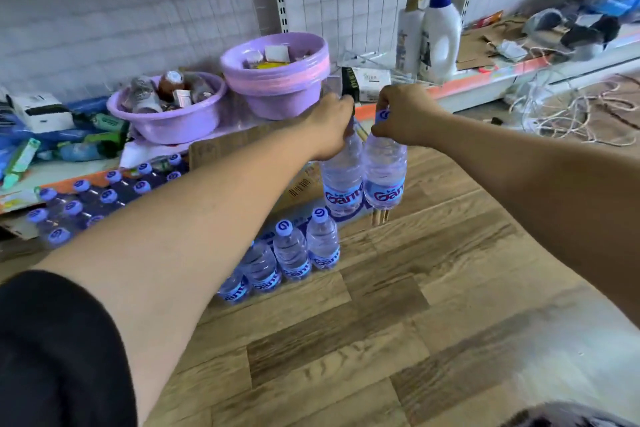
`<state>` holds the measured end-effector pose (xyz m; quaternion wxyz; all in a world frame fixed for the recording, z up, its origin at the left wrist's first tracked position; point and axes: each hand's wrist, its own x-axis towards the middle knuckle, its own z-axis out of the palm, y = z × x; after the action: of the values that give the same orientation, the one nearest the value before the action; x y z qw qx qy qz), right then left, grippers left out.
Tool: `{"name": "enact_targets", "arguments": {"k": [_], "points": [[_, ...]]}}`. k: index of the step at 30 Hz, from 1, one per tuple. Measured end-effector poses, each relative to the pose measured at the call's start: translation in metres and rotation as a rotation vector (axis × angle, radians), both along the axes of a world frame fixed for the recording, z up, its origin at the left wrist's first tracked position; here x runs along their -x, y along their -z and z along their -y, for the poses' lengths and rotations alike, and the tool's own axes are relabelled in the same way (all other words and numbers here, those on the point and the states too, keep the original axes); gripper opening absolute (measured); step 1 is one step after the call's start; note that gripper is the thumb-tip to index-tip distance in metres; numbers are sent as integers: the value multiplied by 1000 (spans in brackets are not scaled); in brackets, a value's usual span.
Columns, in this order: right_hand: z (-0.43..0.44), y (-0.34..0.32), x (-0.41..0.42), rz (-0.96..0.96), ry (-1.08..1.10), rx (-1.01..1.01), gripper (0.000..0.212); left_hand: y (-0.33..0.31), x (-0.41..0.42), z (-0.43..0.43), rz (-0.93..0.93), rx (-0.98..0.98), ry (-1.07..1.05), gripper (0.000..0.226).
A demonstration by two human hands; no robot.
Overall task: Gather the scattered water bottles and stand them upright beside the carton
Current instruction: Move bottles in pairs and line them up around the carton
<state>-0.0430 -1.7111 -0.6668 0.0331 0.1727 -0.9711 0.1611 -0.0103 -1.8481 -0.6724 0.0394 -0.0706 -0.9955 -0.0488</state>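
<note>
Head view: wood-plank floor [381, 340]; shelf [485, 78] behind; fingers [388, 104] pinching bottle necks.

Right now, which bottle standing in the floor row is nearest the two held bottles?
The end bottle, farthest from the camera; its cap sits just below the left hand's bottle.

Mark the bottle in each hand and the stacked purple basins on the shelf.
bottle in left hand [341, 189], head view, on its label band.
bottle in right hand [385, 180], head view, on the clear body just above the label.
stacked purple basins [277, 80], head view, on the outer wall below the rim.
</note>
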Motion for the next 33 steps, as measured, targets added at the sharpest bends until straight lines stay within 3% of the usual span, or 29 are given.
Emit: {"name": "enact_targets", "arguments": {"k": [10,15,20,26,29,33], "points": [[-26,85,23,118,28,31,38,81,16,-28,181,6,-61,28],[-17,135,33,173,-15,56,38,130,21,-27,272,-41,-137,39],[-17,178,37,232,-28,81,43,174,22,-31,278,7,-151,37],[-25,193,37,192,32,132,44,180,27,-24,236,-52,-116,36],[-26,193,34,176,5,88,44,179,23,-21,255,-73,-103,39],[-24,186,28,135,-33,-130,43,177,12,-19,267,-77,-62,46]]}}
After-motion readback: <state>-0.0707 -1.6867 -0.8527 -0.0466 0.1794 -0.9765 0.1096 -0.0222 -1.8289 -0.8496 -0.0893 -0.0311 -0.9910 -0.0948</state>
